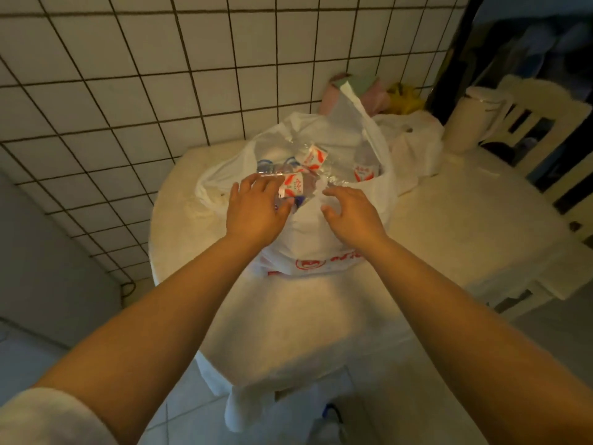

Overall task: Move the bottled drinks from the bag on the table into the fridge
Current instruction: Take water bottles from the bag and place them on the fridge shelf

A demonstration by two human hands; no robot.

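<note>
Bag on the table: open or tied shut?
Open. The white bag gapes at the top, and labelled bottles show inside; the left hand reaches into it.

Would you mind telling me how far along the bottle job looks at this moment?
Nothing looks done yet: several bottles lie in the white plastic bag on the table, and no fridge is in view. In hand: the left hand is closing around one labelled bottle at the bag's mouth, while the right hand hovers open beside it. Left: carrying every bottle to the fridge.
</note>
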